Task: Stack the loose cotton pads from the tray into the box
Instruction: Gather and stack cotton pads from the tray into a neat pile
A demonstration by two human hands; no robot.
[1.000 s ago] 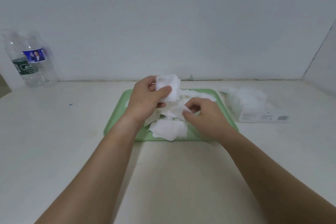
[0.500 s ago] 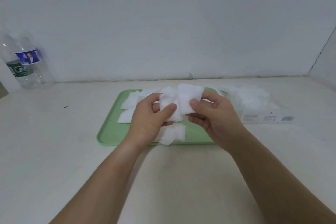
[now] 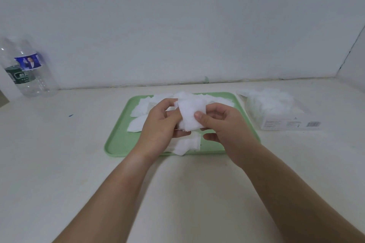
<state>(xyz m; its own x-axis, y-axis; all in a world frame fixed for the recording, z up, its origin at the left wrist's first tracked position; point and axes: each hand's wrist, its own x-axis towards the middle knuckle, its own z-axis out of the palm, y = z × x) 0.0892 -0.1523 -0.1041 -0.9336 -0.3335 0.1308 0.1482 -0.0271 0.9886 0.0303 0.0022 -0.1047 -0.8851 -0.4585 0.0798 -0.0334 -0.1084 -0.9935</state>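
Observation:
A small stack of white square cotton pads (image 3: pixel 190 115) is held above the green tray (image 3: pixel 118 144). My left hand (image 3: pixel 161 126) grips the stack from the left, and my right hand (image 3: pixel 221 124) pinches its right side with the thumb on top. Several loose cotton pads (image 3: pixel 139 113) lie scattered on the tray, some at its back and one near the front edge (image 3: pixel 187 144). The white box (image 3: pixel 284 122) stands to the right of the tray with pads piled in it.
Two clear plastic bottles (image 3: pixel 25 71) stand at the far left against the wall. The white tabletop (image 3: pixel 59 163) extends in front of the tray. A wall corner rises at the far right.
My right hand lifted a pad from the tray and brought it onto the stack in my left hand. Both hands now hold the stack together, slightly lower and closer.

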